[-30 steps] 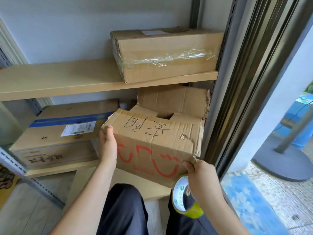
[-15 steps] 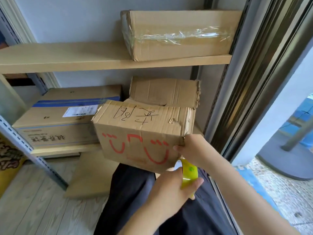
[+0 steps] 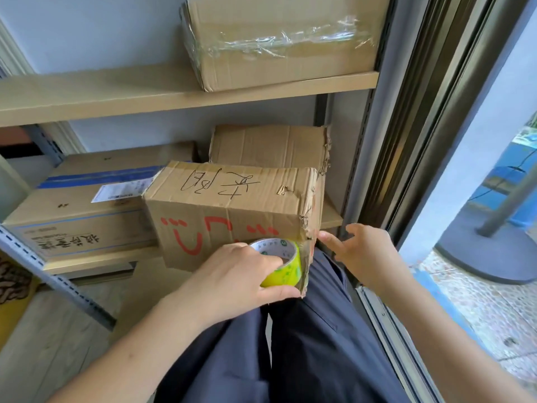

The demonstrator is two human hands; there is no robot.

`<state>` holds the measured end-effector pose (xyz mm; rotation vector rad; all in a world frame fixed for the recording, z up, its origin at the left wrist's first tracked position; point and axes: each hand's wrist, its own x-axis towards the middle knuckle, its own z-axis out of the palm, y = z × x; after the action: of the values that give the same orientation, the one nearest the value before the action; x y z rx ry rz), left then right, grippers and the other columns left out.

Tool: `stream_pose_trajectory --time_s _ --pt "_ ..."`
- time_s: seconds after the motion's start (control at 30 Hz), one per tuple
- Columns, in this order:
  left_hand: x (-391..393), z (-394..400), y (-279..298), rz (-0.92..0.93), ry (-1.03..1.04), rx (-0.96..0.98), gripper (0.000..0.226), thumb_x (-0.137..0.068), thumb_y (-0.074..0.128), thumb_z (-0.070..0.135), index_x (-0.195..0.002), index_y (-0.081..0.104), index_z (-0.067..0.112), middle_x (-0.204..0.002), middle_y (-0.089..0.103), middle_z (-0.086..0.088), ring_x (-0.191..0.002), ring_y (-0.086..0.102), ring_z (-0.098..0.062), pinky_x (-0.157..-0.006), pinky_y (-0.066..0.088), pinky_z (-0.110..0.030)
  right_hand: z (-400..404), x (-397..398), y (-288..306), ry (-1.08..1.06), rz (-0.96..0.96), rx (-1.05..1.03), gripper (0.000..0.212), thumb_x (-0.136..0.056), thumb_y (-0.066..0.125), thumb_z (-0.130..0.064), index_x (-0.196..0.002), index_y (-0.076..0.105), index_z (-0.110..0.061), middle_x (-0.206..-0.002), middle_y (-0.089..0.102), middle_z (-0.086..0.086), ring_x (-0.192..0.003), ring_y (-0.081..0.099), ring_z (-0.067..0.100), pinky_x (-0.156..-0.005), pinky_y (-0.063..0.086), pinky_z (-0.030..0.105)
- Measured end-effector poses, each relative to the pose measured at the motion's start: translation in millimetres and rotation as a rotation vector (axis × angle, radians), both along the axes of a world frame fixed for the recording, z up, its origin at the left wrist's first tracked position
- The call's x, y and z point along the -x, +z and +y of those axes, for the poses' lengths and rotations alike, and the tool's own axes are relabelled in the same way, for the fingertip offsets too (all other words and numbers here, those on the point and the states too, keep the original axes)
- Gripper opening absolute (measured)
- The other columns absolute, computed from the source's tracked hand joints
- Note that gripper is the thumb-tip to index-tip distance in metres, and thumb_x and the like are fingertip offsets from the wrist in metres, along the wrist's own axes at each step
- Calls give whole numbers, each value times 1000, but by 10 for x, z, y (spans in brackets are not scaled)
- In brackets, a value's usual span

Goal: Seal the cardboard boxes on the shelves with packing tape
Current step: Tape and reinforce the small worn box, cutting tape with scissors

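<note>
Starting a strip: left hand [image 3: 232,274] grips tape roll [image 3: 283,264] against box [image 3: 232,210]; right hand [image 3: 360,251], fingers spread, should pin the end

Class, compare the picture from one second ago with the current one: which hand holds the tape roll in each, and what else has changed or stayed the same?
The tape roll passed from the right hand to the left hand, which let go of the box's left edge and now holds the roll against the marked box at its lower right corner. The right hand now touches that corner with its fingertips. The other boxes stayed on the shelves.

Tape roll [image 3: 280,263] before torn box [image 3: 232,210], labelled box [image 3: 84,205] left, wrapped box [image 3: 284,42] on shelf [image 3: 116,94] above.
</note>
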<state>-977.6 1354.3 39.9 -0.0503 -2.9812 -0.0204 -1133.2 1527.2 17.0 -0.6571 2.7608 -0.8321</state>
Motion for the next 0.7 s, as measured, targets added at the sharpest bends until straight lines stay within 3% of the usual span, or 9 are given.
stream_pose_trajectory --time_s 0.03,0.1,0.17,0.23,0.33,0.4,0.5,0.57,0.7 --pt "3 -12 -15 4 -15 26 73 -79 25 84 -89 63 22 -67 53 4 -76 57 -23 -64 31 -30 52 -87 -73 -41 50 80 57 -86 53 -67 -92 68 -12 -63 72 0 -73 70 13 -77 56 34" --pt "9 -34 -62 28 -71 96 66 -81 27 83 -72 55 24 -53 36 8 -62 55 -22 -57 30 -27 64 -272 -210 7 102 260 39 -91 58 -54 -69 62 -22 -54 67 -8 -56 62 5 -70 54 31" --pt "30 -40 -46 60 -80 122 58 -84 35 79 -59 26 27 -49 12 10 -48 39 -19 -50 25 -25 -14 -356 -370 132 118 349 32 -92 59 -47 -68 54 -26 -59 65 -6 -56 57 8 -64 51 33" --pt "39 -56 -58 46 -85 111 62 -85 37 79 -59 15 27 -48 13 11 -50 32 -17 -50 25 -26 -127 -307 -473 196 123 388 28 -93 58 -45 -72 45 -33 -68 59 -7 -62 52 8 -63 47 33" --pt "77 -81 -71 -8 -82 26 57 -87 31 77 -61 29 26 -52 31 8 -59 40 -18 -57 27 -31 -230 -181 -535 207 157 364 33 -95 51 -50 -74 34 -31 -73 51 -7 -65 48 11 -63 43 37" --pt "97 -68 -49 -71 -76 -78 56 -92 27 70 -70 41 21 -60 43 5 -64 46 -18 -60 31 -33 -228 -141 -601 230 188 341 31 -95 45 -55 -78 39 -29 -73 52 -6 -65 49 14 -63 44 40" --pt "100 -31 -41 -127 -103 -180 47 -100 27 59 -74 39 21 -67 55 3 -65 53 -18 -63 43 -38 -223 -106 -679 264 291 328 46 -97 33 -62 -88 52 -21 -78 57 -6 -70 56 18 -61 48 43" --pt "81 -89 -56 -91 -52 -57 45 -101 30 55 -74 44 23 -67 54 2 -61 51 -21 -57 38 -33 -212 -40 -728 267 325 362 44 -98 32 -59 -88 55 -22 -79 57 -8 -71 56 16 -61 49 42" --pt "54 -266 -52 134 136 309 53 -93 36 54 -54 48 20 -41 35 2 -37 31 -22 -40 19 -22 -206 53 -740 275 270 415 53 -98 27 -63 -84 53 -19 -73 53 -6 -68 53 14 -61 48 42"
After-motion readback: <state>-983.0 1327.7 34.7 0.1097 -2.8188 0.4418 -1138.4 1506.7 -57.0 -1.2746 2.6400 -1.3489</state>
